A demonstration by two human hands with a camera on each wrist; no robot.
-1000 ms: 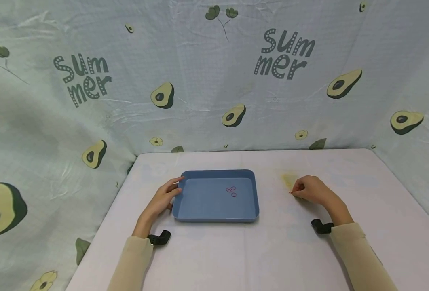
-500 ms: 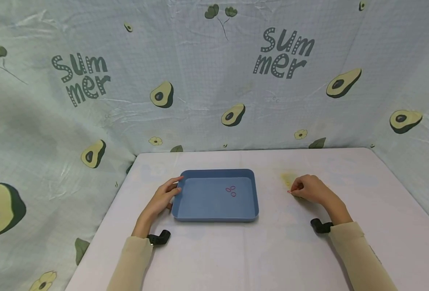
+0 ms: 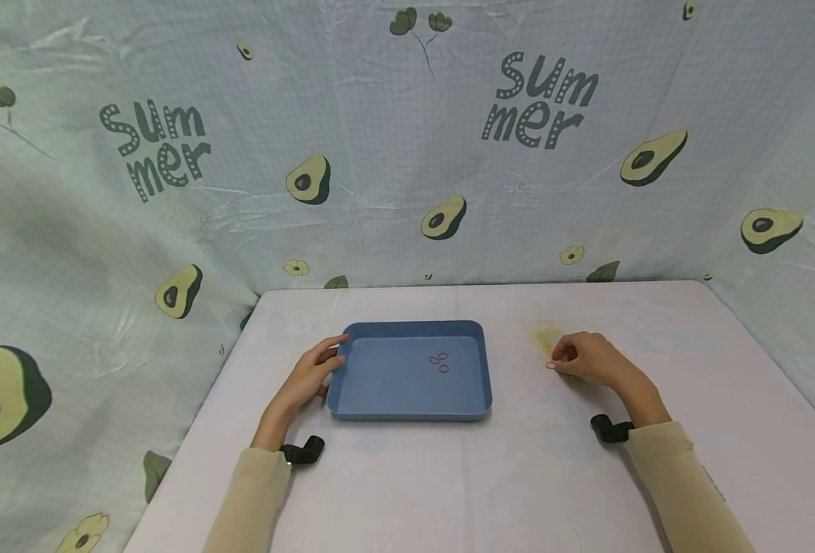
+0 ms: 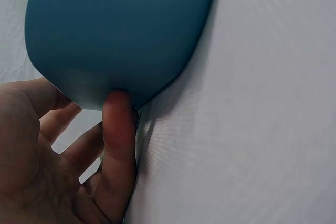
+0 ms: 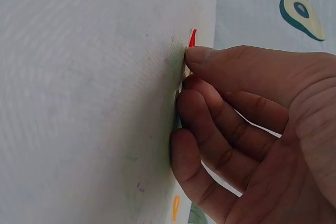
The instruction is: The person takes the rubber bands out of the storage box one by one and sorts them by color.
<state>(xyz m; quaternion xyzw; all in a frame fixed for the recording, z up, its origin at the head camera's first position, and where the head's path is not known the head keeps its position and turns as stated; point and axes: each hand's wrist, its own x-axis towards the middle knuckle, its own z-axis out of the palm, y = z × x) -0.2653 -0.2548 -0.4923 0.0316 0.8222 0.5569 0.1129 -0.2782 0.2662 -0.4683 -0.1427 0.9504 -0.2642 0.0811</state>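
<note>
A blue rectangular tray (image 3: pixel 407 399) lies on the table, left of the middle. Inside it, toward the right, are several small red loops (image 3: pixel 444 369) that look like rubber bands. My left hand (image 3: pixel 308 375) grips the tray's left end, thumb (image 4: pixel 118 124) against the outer wall and fingers up at the rim. Out to the right of the tray, my right hand (image 3: pixel 590 359) is low over the table. Between thumb and fingertips it pinches a small red rubber band (image 3: pixel 550 365), part of which sticks out past the thumb tip in the right wrist view.
A pale cloth (image 3: pixel 407 491) covers the table, with a yellow patch (image 3: pixel 548 339) just beyond my right fingertips. A small orange loop (image 5: pixel 176 208) shows below the right hand in its wrist view. Behind stands an avocado-print curtain (image 3: pixel 379 138).
The red band at my right fingertips has gone from a thin line to a rounder loop. Both hands and the tray keep their places.
</note>
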